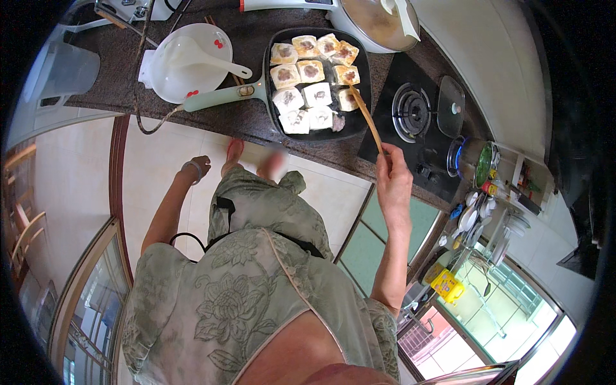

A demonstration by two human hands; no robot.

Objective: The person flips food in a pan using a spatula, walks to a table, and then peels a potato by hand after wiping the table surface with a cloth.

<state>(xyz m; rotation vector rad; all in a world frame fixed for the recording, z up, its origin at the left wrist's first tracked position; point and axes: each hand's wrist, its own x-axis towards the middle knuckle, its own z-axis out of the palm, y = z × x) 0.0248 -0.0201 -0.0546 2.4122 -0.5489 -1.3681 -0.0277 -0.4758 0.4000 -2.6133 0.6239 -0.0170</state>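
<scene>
My right hand [394, 180] grips a pair of wooden chopsticks [368, 118], whose tips touch the filled tofu pieces at the right side of a square black electric pan [315, 136]. Several white tofu pieces [288, 100] with dark meat filling lie in the pan, some browned at the top and right. A small lump of meat [338, 122] sits loose near the pan's lower right corner. My left hand [202, 166] hangs beside my body below the counter, fingers curled, apparently holding nothing. The pan's pale green handle [219, 98] points left, with a cord at its end.
Left of the pan, a white bowl [168, 72] holds a white spoon [207, 60]. A pot [385, 29] stands behind the pan. To the right are an unlit gas burner [411, 113], a glass lid [451, 106] and a pot with green contents [483, 163] over a blue flame.
</scene>
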